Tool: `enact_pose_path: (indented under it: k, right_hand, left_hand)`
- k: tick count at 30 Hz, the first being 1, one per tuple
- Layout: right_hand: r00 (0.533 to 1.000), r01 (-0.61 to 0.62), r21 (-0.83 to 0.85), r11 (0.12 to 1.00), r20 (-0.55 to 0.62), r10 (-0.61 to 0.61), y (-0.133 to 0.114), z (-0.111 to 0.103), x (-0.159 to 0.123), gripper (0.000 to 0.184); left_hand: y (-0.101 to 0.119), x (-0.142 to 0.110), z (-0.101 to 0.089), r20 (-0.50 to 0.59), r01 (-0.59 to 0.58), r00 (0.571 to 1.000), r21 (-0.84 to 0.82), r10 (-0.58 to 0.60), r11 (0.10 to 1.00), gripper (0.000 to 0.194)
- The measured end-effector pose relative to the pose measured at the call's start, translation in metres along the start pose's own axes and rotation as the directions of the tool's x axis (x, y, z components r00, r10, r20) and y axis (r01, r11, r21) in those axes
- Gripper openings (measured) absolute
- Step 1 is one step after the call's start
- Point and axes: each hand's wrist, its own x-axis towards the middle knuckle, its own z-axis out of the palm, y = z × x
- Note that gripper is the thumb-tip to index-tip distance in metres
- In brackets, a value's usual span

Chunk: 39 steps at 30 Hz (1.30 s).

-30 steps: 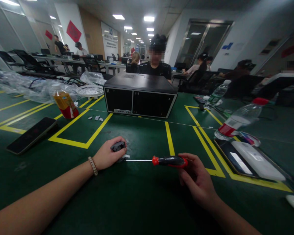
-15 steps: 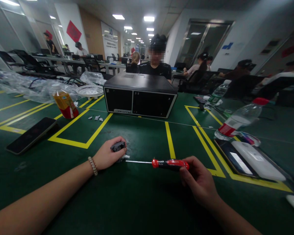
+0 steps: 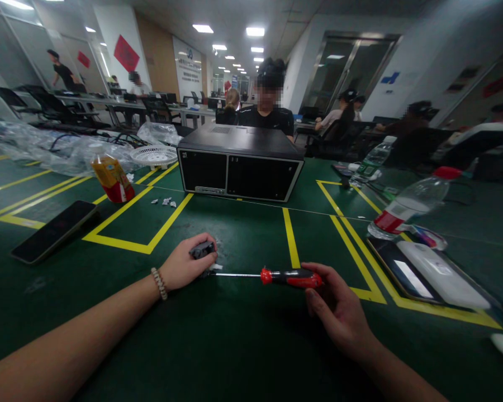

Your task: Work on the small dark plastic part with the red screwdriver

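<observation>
Our left hand (image 3: 183,269) holds the small dark part (image 3: 202,249) down on the green table (image 3: 243,346) | our right hand (image 3: 339,312) grips the red screwdriver (image 3: 291,277), handle rolled since 0.5 s ago | tip at part, so we judge a screw is turning.

Single head-worn view, looking forward and down, close over green table (image 3: 243,346), office behind.

Bright ceiling panels (image 3: 255,32) light the room; edges bend and blur, foreground dimmer
</observation>
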Motion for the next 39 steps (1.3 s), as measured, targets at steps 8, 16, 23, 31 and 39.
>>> enact_pose_path:
  k: [8,16,23,31,39]
  right_hand:
    - [0.999,-0.034,-0.023,0.999,-0.003,0.034,-0.0023,-0.0028,0.0032,0.026]
    - [0.999,-0.021,0.0,1.0,-0.042,0.021,0.0015,0.0016,0.0023,0.03]
    - [1.0,0.027,-0.028,0.999,-0.002,-0.027,0.0034,-0.0008,0.0008,0.034]
    - [1.0,0.003,-0.014,1.0,-0.018,-0.003,0.0062,-0.0004,0.0002,0.037]
    - [0.998,-0.054,0.006,0.999,-0.036,0.055,0.0005,0.0004,0.0038,0.024]
  left_hand:
    - [-0.001,0.0004,-0.0009,0.014,-0.004,1.0,0.003,0.004,1.0,0.014]
    - [-0.0013,-0.0001,-0.0004,0.018,0.018,1.0,-0.016,-0.018,1.0,0.015]
    - [-0.0032,0.0005,0.0002,0.014,-0.001,1.0,0.003,0.001,1.0,0.015]
    - [-0.0019,0.0004,0.0002,0.013,0.003,1.0,-0.016,-0.003,1.0,0.015]
    - [-0.0022,0.0003,0.0002,0.015,0.005,1.0,-0.018,-0.005,1.0,0.014]
